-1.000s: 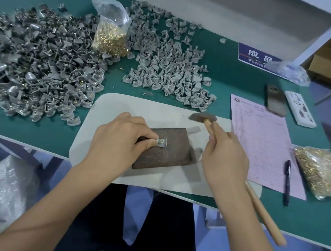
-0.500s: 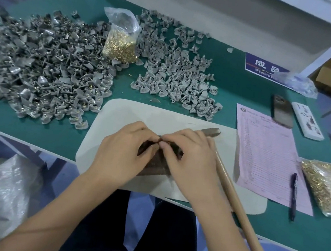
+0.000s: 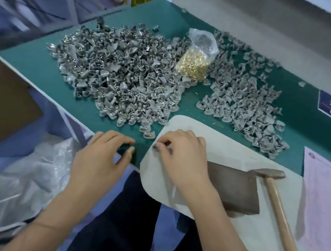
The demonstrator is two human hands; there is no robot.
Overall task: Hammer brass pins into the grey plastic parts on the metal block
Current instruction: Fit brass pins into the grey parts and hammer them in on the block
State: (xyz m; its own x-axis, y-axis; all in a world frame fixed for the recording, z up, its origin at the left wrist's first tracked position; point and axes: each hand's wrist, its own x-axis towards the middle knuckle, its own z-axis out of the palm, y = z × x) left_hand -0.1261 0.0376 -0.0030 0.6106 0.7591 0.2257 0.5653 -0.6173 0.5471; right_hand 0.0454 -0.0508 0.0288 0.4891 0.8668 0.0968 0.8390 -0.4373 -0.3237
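The dark metal block [image 3: 234,188] lies on a white mat [image 3: 221,146], and nothing sits on its visible part. My right hand [image 3: 183,162] is over the mat's left edge, left of the block, and pinches a small grey plastic part [image 3: 155,147] between thumb and forefinger. My left hand [image 3: 102,159] rests at the table's front edge with its fingers spread, holding nothing. The hammer [image 3: 268,173] lies on the mat right of the block, its wooden handle pointing toward me. A clear bag of brass pins [image 3: 196,63] stands between the two heaps.
A large heap of grey parts fitted with metal [image 3: 119,80] covers the left of the green table. A second heap of plain grey parts [image 3: 246,102] lies behind the mat. Pink paper [image 3: 326,201] is at the right, and a plastic sack [image 3: 14,178] hangs below the table.
My right hand has let go of the hammer, which now lies on the mat. Both hands have moved left off the block, and the view has swung left.
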